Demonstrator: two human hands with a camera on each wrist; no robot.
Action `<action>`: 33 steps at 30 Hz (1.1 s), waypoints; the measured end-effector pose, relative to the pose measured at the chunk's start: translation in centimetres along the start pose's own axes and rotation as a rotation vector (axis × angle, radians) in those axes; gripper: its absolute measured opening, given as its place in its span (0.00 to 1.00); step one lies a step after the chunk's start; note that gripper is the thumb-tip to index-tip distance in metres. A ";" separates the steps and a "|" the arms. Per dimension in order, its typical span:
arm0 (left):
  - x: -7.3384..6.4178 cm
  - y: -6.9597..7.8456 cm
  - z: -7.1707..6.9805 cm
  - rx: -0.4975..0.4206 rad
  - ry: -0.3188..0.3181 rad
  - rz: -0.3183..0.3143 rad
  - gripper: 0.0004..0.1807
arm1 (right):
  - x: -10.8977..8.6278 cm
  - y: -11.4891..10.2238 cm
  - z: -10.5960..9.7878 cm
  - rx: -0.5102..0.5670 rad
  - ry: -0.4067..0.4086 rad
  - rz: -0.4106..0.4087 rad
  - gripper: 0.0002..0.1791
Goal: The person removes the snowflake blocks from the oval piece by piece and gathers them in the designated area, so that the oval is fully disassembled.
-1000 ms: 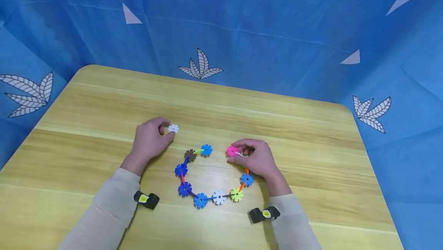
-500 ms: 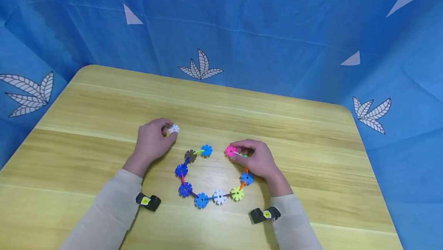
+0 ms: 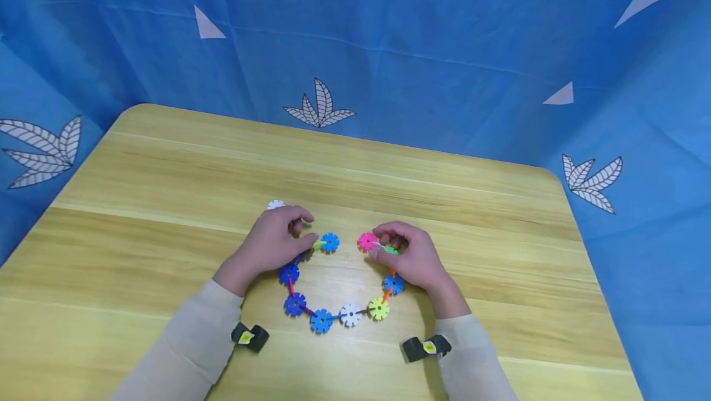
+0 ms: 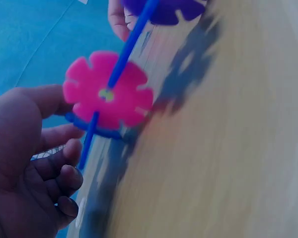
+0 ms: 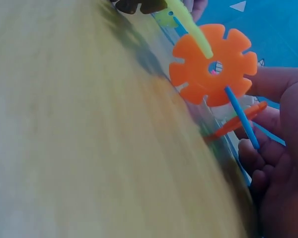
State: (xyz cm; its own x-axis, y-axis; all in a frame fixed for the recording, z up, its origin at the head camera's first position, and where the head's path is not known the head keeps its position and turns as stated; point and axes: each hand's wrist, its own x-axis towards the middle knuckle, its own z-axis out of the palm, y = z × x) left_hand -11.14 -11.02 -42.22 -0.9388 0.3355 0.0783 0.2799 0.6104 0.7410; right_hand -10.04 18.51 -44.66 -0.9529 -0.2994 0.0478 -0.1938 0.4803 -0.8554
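Note:
An arc of interlocking notched plastic discs lies on the table. My left hand (image 3: 278, 237) hovers over its left end, thumb and forefinger apart, near the yellow-green disc (image 3: 319, 244) and the light blue end disc (image 3: 330, 242). It partly covers the brown disc. A loose white disc (image 3: 275, 204) lies just behind that hand. My right hand (image 3: 411, 256) grips the other end of the chain between thumb and fingers, by the white disc (image 3: 383, 245) and green disc (image 3: 391, 250); the pink end disc (image 3: 367, 241) sticks out leftward. An orange disc (image 5: 213, 64) shows close in the right wrist view.
The wooden table (image 3: 489, 216) reaches back to a blue cloth (image 3: 444, 37) printed with leaves and triangles. The front of the arc holds a light blue disc (image 3: 321, 321), a white-grey disc (image 3: 350, 314) and a lime disc (image 3: 379, 308). Black bands are on both wrists.
My left hand has let go of the white disc and moved right and nearer, over the chain's left end. My right hand keeps its grip, with the pink disc shifted slightly left.

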 end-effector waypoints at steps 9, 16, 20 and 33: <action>-0.1 0.7 0.6 -0.015 -0.023 0.028 0.15 | -0.5 -0.1 -0.5 0.003 0.005 -0.038 0.14; -0.2 1.0 0.8 -0.028 -0.088 -0.006 0.15 | -0.4 -0.2 -0.3 0.023 0.002 -0.043 0.11; -0.3 0.9 1.0 -0.037 -0.101 -0.009 0.15 | -0.5 -1.6 -0.5 0.031 0.007 -0.034 0.09; 0.2 1.6 1.2 -0.025 -0.116 0.030 0.17 | -0.5 -4.4 -1.0 0.054 -0.075 -0.025 0.06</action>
State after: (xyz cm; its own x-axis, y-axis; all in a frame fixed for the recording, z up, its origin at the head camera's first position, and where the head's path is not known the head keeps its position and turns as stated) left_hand -10.66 -9.11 -41.84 -0.8998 0.4356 0.0240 0.3016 0.5814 0.7556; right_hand -8.95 17.38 -40.40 -0.9273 -0.3730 0.0325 -0.2028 0.4275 -0.8810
